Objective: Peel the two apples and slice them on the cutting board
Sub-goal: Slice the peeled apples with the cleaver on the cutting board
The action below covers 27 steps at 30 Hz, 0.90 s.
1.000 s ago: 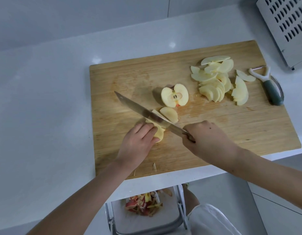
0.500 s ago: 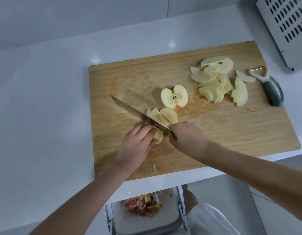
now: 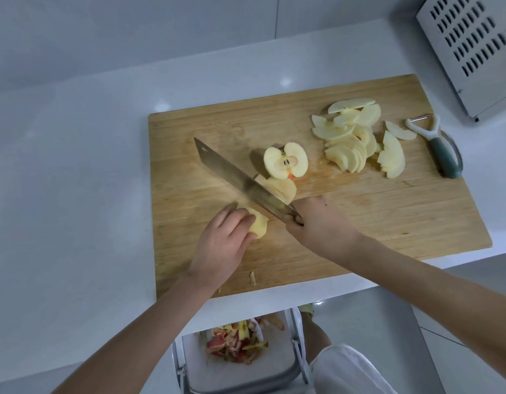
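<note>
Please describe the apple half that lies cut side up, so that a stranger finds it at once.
Start at the wooden cutting board. Near its middle, just beyond the knife, lies the apple half. Unlike the thin slices around it, it is one thick piece showing its core and seeds.

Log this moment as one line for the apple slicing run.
stage: slicing | left hand: holds apple piece on cutting board | right hand: grips knife | uncut: apple half | done: slice pile

White countertop [image 3: 75, 166] before me, glossy; my wooden cutting board [image 3: 416, 223] lies flat on it, close to the front lip; a grey perforated metal box [image 3: 473, 52] stands beyond the board's far-right corner.
</note>
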Motion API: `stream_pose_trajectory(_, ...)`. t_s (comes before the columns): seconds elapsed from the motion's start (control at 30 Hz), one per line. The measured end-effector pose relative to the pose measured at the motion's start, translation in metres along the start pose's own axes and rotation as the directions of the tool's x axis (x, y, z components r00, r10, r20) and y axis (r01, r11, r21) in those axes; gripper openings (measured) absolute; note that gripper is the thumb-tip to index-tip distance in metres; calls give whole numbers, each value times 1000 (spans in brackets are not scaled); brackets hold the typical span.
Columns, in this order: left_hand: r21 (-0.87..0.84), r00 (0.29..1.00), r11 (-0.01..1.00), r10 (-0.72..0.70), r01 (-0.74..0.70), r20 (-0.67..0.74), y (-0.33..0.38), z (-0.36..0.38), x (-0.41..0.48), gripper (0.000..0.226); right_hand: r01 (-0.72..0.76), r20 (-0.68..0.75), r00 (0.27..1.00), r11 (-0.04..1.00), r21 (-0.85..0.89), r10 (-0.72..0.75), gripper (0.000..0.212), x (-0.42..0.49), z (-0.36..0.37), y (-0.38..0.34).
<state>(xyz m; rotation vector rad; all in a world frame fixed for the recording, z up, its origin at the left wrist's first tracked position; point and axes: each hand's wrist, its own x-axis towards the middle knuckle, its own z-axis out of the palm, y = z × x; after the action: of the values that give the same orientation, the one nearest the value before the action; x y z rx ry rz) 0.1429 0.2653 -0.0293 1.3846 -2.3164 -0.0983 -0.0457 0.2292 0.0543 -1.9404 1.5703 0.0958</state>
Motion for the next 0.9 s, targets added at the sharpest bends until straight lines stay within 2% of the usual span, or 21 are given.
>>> stream_pose_trajectory(0.2,4,1000,1000,0,0,19,0,-1,1,27,54,24,998,983,-175,-51,36,-27,-10,-5)
stream_pose_trajectory(0.47,38,998,999,29,-31,46,0,-4,6,28,55,72,997,971,-232,-40,36,-25,-11,-2)
stream_pose_trajectory(0.57,5,999,1000,23,-23,33,-2,-2,4,25,76,82,995,964,-255,-56,37,-20,-11,-4)
stream_pose_trajectory(0.67,-18,999,1000,10,-9,38,-2,0,3,30,94,91,993,951,-294,-70,37,-10,-3,-8)
stream_pose_trajectory(0.83,-22,999,1000,4,-2,51,-3,0,3,31,74,71,996,967,-245,-58,15,11,18,-9)
stream_pose_trajectory(0.9,-12,999,1000,11,-10,37,-3,0,3,30,56,68,997,982,-179,-45,15,16,20,-5)
